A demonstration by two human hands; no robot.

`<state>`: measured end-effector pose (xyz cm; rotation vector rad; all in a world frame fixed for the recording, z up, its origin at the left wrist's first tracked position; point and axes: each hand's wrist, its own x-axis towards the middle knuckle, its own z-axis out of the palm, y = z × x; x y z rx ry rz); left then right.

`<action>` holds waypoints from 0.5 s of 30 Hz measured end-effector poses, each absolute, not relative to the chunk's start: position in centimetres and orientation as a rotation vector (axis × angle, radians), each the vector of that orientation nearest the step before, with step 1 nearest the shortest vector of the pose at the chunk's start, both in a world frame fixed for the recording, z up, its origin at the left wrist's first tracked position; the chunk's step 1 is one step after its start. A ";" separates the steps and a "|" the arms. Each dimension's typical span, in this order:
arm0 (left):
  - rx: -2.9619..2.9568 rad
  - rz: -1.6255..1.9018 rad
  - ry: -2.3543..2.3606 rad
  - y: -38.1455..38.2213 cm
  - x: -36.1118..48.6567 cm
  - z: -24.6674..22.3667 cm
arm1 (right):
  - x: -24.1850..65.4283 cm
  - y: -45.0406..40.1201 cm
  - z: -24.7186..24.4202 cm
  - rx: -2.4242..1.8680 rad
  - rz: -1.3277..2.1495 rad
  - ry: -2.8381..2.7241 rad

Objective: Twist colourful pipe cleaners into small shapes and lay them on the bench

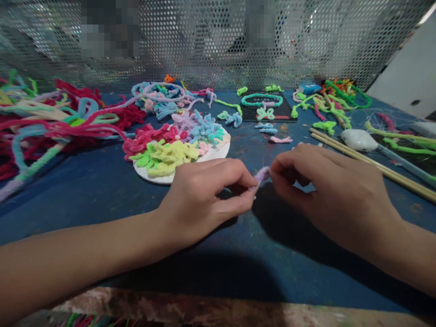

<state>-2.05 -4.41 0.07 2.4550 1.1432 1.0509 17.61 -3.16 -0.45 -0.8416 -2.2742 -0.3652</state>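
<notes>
A short lilac pipe cleaner (261, 175) stretches between my two hands, just above the blue table. My left hand (211, 195) pinches its near end between thumb and fingers. At its other end, the fingertips of my right hand (327, 190) are closed on it. Behind my left hand lies a white plate (218, 154), heaped with small pipe cleaner flowers (173, 154) in red, yellow, green, lilac and blue. A pink twisted piece (281, 140) and a blue one (266, 128) lie beyond my hands.
Tangled pipe cleaners (68, 122) pile up at the left. A dark phone (289, 113) with a teal loop (250, 101) on it lies at the back. Wooden sticks (384, 170) and a white lump (359, 139) are at the right. A perforated metal screen (190, 41) stands behind.
</notes>
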 end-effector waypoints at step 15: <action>2.441 1.064 1.110 -4.2 -2.6 0.2 | 17.8 -3.5 -0.5 -0.912 0.488 -2.041</action>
